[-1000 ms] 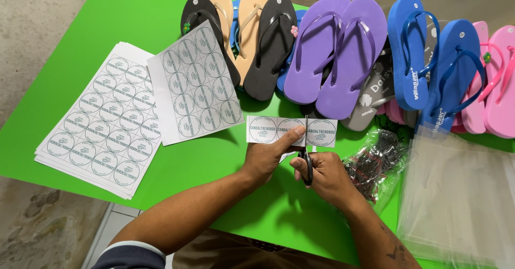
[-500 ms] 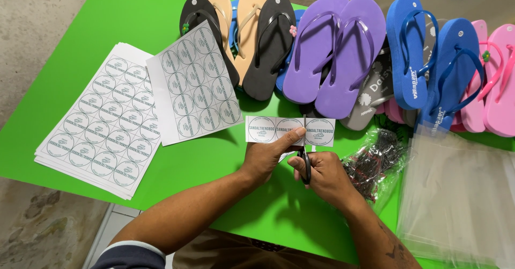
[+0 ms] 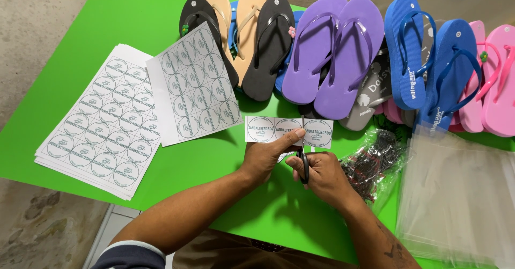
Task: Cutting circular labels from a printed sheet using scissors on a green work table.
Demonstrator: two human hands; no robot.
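Over the green table point(image 3: 134, 27), my left hand point(image 3: 266, 159) pinches a white paper strip of round printed labels point(image 3: 268, 129) taut while my right hand point(image 3: 322, 175) grips black-handled scissors point(image 3: 303, 159), blades slicing between labels.

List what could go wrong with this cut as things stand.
The left hand pinches the white paper strip of round labels right beside the black-handled scissors in the right hand, so its thumb could get nicked. The blades stand between two circles; a small drift might clip a printed label.
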